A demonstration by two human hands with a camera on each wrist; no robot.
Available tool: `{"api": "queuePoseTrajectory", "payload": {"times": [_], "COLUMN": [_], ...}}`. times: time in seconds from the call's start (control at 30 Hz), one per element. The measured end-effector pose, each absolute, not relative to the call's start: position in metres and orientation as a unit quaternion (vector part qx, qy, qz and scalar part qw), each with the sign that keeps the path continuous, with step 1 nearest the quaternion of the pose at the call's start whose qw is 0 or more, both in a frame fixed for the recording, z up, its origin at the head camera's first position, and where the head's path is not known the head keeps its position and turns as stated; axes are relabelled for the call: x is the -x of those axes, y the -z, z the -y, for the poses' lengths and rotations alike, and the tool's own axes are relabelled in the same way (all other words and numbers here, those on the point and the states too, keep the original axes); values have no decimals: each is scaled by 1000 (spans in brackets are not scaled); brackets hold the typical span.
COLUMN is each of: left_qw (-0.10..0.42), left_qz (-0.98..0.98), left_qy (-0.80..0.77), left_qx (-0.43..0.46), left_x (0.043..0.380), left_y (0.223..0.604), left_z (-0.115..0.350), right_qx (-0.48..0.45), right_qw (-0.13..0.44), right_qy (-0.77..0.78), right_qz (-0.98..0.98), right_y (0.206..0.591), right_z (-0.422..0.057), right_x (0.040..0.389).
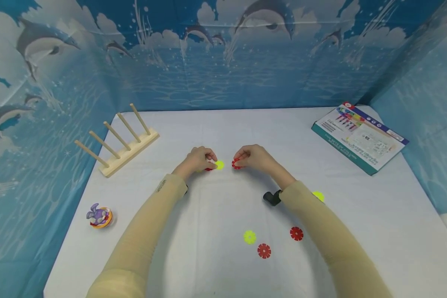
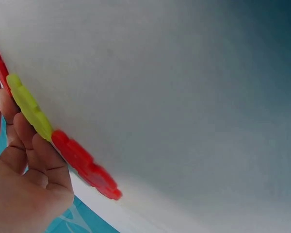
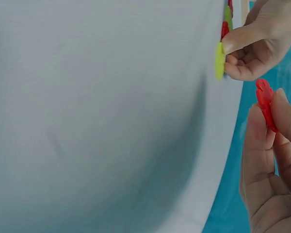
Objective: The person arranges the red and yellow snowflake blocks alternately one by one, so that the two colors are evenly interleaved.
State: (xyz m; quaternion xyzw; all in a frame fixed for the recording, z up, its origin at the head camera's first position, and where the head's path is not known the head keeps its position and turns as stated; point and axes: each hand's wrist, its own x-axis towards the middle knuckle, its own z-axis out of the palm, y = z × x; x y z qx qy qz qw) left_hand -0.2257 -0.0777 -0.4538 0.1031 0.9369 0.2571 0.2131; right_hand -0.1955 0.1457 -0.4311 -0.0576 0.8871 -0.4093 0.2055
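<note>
Above the middle of the table, my left hand point(image 1: 199, 159) grips a short chain of joined notched discs, red and yellow in turn. A yellow disc point(image 1: 219, 165) forms the end facing the other hand. In the left wrist view a red disc point(image 2: 87, 167) sticks out past the fingers at the chain's far end, beside another yellow disc point(image 2: 30, 108). My right hand point(image 1: 258, 159) pinches a single red disc point(image 3: 265, 103) between thumb and fingers. A small gap separates that disc from the chain. The fingers hide parts of the chain.
Left stands a wooden rack point(image 1: 130, 155) with several upright pegs; nearer lies a purple toy figure point(image 1: 98, 216). A flat box point(image 1: 361, 136) lies at the back right. Loose discs include a yellow one point(image 1: 250, 237), red ones point(image 1: 264, 251) and another yellow piece point(image 1: 319, 195) beside the right sleeve.
</note>
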Motion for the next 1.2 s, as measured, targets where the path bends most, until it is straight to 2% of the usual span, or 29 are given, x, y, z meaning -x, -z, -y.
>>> {"api": "queuePoseTrajectory", "payload": {"times": [0.23,0.53,1.2], "left_qw": [218,218,220], "left_qz": [-935,-935,-935], "left_qy": [-264,-265,-262], "left_qx": [-94,-92,-98], "left_x": [226,226,227], "left_y": [454,455,453], "left_z": [77,76,77], "right_qx": [29,14,22], "right_qw": [205,204,153], "right_qy": [401,394,325], "right_qz": [-893,-896,-933], "right_y": [447,452,457], "right_z": [-131,-120,-108], "right_x": [209,210,211]}}
